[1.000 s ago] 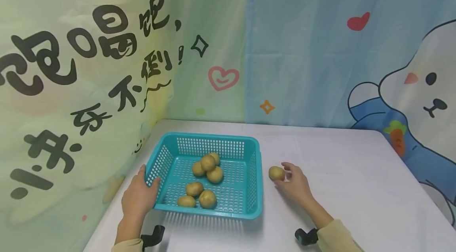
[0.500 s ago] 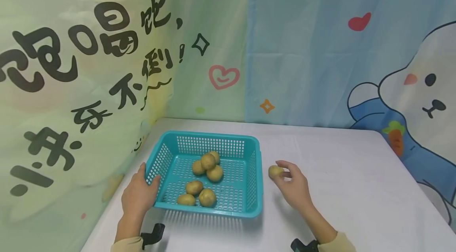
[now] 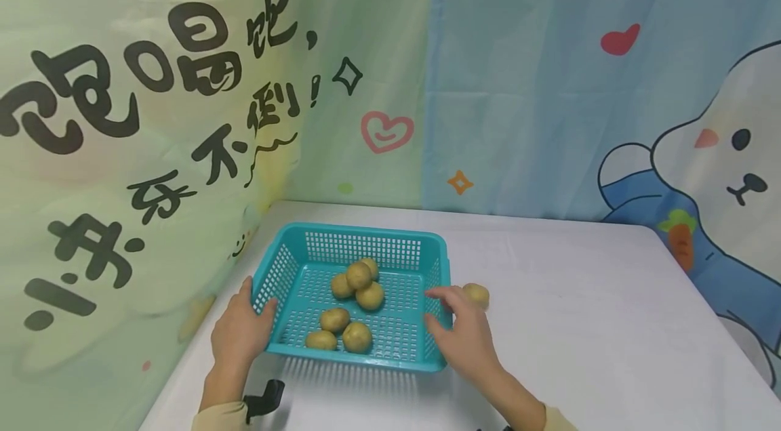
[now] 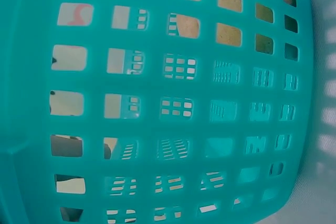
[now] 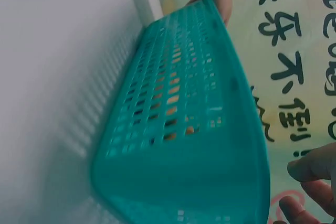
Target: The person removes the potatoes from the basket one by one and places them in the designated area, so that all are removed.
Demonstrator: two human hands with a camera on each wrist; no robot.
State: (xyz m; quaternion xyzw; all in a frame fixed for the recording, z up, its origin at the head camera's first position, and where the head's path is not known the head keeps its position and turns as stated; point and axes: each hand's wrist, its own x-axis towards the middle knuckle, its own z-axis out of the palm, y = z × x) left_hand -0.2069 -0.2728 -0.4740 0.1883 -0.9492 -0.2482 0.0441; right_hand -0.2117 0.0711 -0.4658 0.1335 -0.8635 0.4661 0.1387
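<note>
A teal plastic basket (image 3: 287, 352) stands on the table with several potatoes (image 3: 358, 276) inside. My left hand (image 3: 239, 331) grips its left rim, the thumb over the inner side. In the left wrist view the basket's perforated wall (image 4: 202, 90) fills most of the picture and no fingers show. My right hand (image 3: 466, 335) is over the basket's right rim, thumb and fingers spread apart with nothing between them. In the right wrist view its fingertips (image 5: 310, 166) stand apart from the basket. A single potato (image 3: 477, 295) lies on the table just behind that hand, partly covered by it.
The white table (image 3: 579, 295) stretches to the right of the basket. Behind it hangs a printed cloth backdrop (image 3: 512, 78), which also runs along the left side. A black strap piece (image 3: 265, 398) is at my left wrist.
My right hand has let go of the lone potato, which stays on the table, and has moved left to the basket's right rim. The left hand has kept its grip.
</note>
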